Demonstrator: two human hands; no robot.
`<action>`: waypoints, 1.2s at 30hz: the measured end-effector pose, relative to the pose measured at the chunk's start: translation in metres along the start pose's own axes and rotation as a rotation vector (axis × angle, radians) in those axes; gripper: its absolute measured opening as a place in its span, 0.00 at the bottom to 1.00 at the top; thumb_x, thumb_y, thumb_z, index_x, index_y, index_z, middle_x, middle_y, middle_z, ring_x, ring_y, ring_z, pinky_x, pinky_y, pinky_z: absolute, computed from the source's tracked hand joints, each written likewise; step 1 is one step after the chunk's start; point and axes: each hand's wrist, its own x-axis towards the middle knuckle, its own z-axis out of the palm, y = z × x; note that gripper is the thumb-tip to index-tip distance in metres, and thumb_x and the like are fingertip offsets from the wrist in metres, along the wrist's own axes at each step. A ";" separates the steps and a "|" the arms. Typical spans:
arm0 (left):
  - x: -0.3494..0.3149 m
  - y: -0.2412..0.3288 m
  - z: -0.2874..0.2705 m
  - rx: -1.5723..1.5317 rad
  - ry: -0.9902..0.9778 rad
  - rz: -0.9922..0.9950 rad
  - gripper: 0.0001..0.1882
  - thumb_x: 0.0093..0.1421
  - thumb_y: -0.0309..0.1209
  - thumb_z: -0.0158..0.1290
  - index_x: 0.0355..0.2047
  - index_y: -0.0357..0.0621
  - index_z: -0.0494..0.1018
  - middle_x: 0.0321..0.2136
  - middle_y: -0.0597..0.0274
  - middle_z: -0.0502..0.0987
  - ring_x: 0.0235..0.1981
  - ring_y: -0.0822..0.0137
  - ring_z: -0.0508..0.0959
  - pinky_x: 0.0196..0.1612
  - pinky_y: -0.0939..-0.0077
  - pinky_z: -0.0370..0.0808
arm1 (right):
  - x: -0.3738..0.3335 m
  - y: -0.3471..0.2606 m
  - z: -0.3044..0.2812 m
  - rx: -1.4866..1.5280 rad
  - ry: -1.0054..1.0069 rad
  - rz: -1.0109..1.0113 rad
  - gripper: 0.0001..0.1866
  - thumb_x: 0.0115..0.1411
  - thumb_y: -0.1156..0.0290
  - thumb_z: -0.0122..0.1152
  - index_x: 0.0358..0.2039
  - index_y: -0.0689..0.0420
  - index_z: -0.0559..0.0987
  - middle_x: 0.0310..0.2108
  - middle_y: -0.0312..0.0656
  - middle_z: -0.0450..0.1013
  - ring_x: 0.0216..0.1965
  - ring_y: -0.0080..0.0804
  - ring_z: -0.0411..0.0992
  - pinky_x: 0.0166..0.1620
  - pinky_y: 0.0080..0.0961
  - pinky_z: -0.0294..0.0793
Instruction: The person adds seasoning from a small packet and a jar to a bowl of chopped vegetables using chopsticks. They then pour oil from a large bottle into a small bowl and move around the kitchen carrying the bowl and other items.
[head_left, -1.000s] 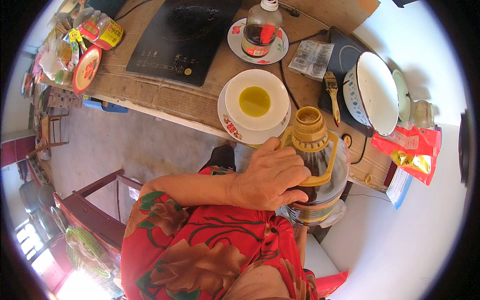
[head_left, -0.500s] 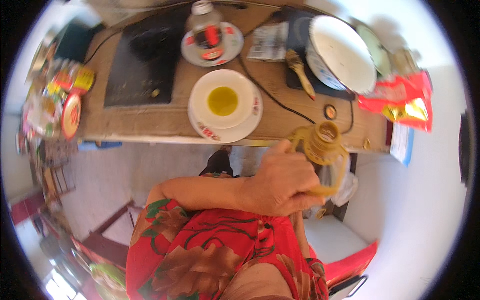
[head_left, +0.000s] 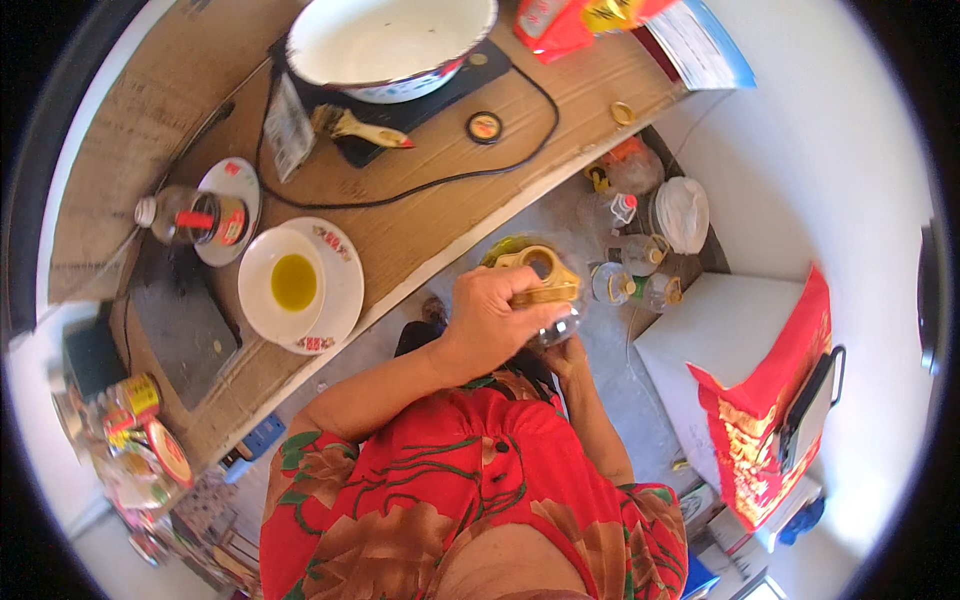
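Note:
A clear oil bottle with a yellow neck and handle is in front of my body, beyond the table's edge, its uncapped mouth facing up. My left hand is closed round the yellow handle. Lower down, my right hand holds the bottle's body, its fingers partly hidden behind the bottle. To the left on the table, a white bowl contains yellow oil and rests on a patterned plate.
A dark sauce bottle is on another plate. Behind are a brush, an enamel basin, a round black-rimmed lid and a black cord. Several plastic bottles stand on the floor beside a white box.
My view has turned to the right, showing the floor bottles. The oil bottle has moved away from the table edge toward my body, and my right hand now shows on it.

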 end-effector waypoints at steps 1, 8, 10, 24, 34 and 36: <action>0.001 -0.010 0.010 0.081 -0.092 0.029 0.14 0.44 0.36 0.63 0.16 0.42 0.71 0.12 0.60 0.68 0.14 0.64 0.67 0.19 0.72 0.62 | 0.000 0.000 -0.015 -0.072 0.132 -0.054 0.18 0.63 0.59 0.44 0.46 0.57 0.70 0.44 0.47 0.69 0.42 0.36 0.69 0.44 0.35 0.70; 0.002 -0.075 0.058 0.441 -0.378 0.121 0.15 0.45 0.40 0.59 0.17 0.43 0.69 0.15 0.52 0.70 0.19 0.49 0.72 0.23 0.61 0.64 | -0.088 -0.009 0.056 -0.641 0.079 -0.440 0.24 0.63 0.50 0.43 0.39 0.61 0.73 0.30 0.40 0.72 0.28 0.29 0.70 0.34 0.27 0.71; 0.003 -0.084 0.068 0.464 -0.411 0.185 0.14 0.45 0.38 0.58 0.18 0.43 0.69 0.16 0.53 0.71 0.21 0.50 0.72 0.24 0.60 0.64 | -0.105 -0.002 0.086 -0.576 -0.031 -0.285 0.28 0.64 0.47 0.37 0.41 0.61 0.72 0.35 0.41 0.72 0.34 0.30 0.71 0.38 0.29 0.71; 0.006 -0.150 0.093 0.396 -0.560 -0.068 0.16 0.53 0.30 0.49 0.40 0.39 0.61 0.30 0.46 0.72 0.31 0.44 0.73 0.34 0.55 0.69 | -0.053 -0.013 0.089 0.282 -0.068 -0.052 0.13 0.63 0.60 0.47 0.39 0.57 0.72 0.33 0.36 0.73 0.24 0.21 0.66 0.22 0.15 0.63; 0.096 -0.129 0.018 0.879 -0.029 0.445 0.11 0.47 0.30 0.54 0.32 0.42 0.68 0.40 0.49 0.70 0.39 0.50 0.70 0.42 0.60 0.67 | 0.025 -0.051 0.025 0.081 0.249 -0.056 0.04 0.59 0.67 0.53 0.33 0.51 0.71 0.25 0.36 0.71 0.16 0.18 0.56 0.18 0.16 0.55; 0.110 -0.129 0.008 0.937 -0.075 0.487 0.11 0.47 0.29 0.53 0.32 0.42 0.67 0.42 0.49 0.67 0.42 0.49 0.68 0.44 0.58 0.64 | 0.052 -0.064 0.005 0.065 0.268 -0.058 0.03 0.59 0.68 0.53 0.33 0.50 0.70 0.24 0.35 0.72 0.14 0.17 0.54 0.17 0.16 0.55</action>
